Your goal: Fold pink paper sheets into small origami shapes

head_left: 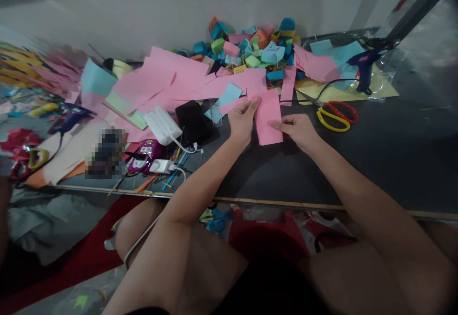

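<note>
Between my hands is a piece of pink paper (269,117), folded or stacked in a tall rectangle, held just over the dark table. My left hand (242,118) pinches its left edge near the top. Lower down on the right edge, my right hand (298,130) grips it between thumb and fingers. Scissors (336,114) with red and yellow handles lie to the right of my right hand. Beyond the paper are pink strips and a light blue paper piece (230,94).
Colourful folded paper pieces (250,50) are heaped against the wall. A blue glue gun (365,69) stands at the back right, another (69,117) at the left. Large pink sheets (157,78), a white power bank (162,125), a black pouch-like item (194,121) and a purple power strip (146,155) crowd the left.
</note>
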Demonstrator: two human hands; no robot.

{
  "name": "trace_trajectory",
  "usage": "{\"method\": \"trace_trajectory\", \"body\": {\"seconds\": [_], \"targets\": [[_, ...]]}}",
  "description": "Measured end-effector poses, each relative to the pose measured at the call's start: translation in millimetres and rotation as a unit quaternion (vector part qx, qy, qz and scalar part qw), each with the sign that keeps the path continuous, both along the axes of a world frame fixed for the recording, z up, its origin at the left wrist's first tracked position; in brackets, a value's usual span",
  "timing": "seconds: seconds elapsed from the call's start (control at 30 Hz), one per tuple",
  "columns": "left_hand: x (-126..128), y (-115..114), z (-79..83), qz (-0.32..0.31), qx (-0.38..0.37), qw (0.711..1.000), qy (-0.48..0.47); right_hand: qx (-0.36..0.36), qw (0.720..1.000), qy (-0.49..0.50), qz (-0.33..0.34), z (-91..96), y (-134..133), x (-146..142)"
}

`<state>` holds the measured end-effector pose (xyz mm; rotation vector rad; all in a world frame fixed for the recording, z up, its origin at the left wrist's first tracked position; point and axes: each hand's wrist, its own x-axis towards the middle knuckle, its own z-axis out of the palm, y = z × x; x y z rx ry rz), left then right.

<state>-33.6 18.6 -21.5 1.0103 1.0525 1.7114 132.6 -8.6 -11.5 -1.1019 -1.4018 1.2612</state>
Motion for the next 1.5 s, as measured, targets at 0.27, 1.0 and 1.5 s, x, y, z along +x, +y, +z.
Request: {"method": "trace_trajectory", "body": {"seconds": [0.27,1.0,1.5], "targets": [[2,-4,9.1,0.027,-0.024,0.999,-0.01,-0.128,0.99,0.028,0.056,14.2,-9,-5],[7,-12,9.3,0.028,-0.016,0.99,0.135,-0.112,0.993,0.015,0.026,12.0,-8,-4],[-7,-9,5.8,0.09,0.034,0.914,0.393,-0.159,0.986,-0.001,0.046,21.1,-10,-4]]}}
